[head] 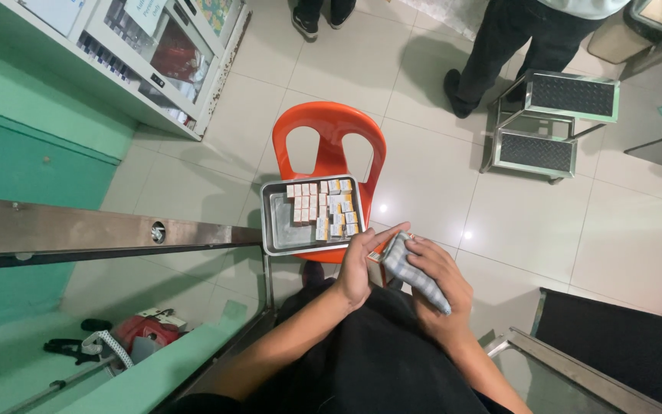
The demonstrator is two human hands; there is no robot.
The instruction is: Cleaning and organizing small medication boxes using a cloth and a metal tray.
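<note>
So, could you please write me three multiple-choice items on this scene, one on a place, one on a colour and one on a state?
1. Where does the tray rest?
A. on the chair
B. on the floor
C. on the step stool

2. What colour is the chair?
A. green
B. orange
C. white

3. What holds the checked pack?
A. nothing
B. the left hand alone
C. the right hand, with the left hand touching its top

Answers:
1 A, the tray covers the seat.
2 B, back and seat are orange.
3 C, right fingers wrap it and left fingertips meet its end.

Bright overhead light, tile glare, fisheye edges.
</note>
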